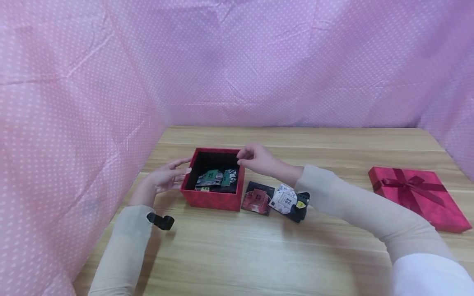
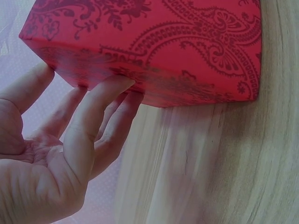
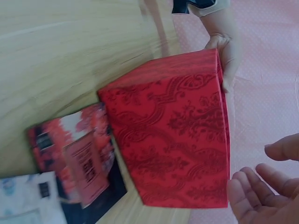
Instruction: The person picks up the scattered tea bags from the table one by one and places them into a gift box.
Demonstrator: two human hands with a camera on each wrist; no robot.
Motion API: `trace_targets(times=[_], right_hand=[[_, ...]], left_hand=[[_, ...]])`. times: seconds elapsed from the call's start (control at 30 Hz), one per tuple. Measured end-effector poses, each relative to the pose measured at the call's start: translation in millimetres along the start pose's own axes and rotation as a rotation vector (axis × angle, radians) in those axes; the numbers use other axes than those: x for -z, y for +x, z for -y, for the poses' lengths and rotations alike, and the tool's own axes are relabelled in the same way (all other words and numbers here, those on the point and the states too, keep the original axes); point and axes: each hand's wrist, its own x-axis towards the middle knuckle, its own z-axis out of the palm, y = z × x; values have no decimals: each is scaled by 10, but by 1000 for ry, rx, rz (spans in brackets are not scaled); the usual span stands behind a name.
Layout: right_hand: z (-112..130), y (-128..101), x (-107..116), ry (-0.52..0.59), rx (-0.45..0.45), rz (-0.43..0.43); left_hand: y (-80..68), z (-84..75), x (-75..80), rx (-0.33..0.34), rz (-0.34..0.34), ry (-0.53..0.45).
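Note:
A red patterned gift box point(image 1: 212, 200) stands uncovered on the table, dark inside. Several flat printed packets point(image 1: 211, 177) with green labels lie in it. My left hand point(image 1: 164, 179) touches the box's left side with its fingertips, fingers extended, the thumb near the rim. In the left wrist view those fingers point(image 2: 81, 126) rest against the red wall. By the right rim is my right hand point(image 1: 261, 161), its fingers loosely bent and nothing between them. Right of the box lie a packet with a red label point(image 1: 256, 200) and a white-patterned packet point(image 1: 284, 199).
The red lid point(image 1: 418, 193) with a dark red ribbon bow lies at the table's right side. Below my right wrist, dark packet edges point(image 1: 298, 216) show under the white one. Pink dotted cloth point(image 1: 289, 82) hangs behind the wooden table point(image 1: 237, 255) and along its sides.

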Motion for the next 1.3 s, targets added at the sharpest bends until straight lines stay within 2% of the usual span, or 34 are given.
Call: trace_targets(times=[0.2,0.33,0.53,0.67,0.83,1.07,1.3], right_hand=[[-135,-184,101,-64,-35,51],[-223,-372,159,-150,-42,59],[-393,-659,222,-301,-121,79],[-488,-792,248,-315,-161,85],[-603,-879,271,-331,-187,63],[-741,-952,268,-376,-294,57],[-851,-1023,203,-471,-263,39]], left_hand=[[-1,7,-4,1,-3,-8],[16,19,-7,-2,0,-14],[27,48,-5,3,-10,34],[11,44,3,-10,-3,36],[-4,26,5,-16,1,15],[-10,34,-19,-12,0,-15],[-3,17,-7,-12,-3,-5]])
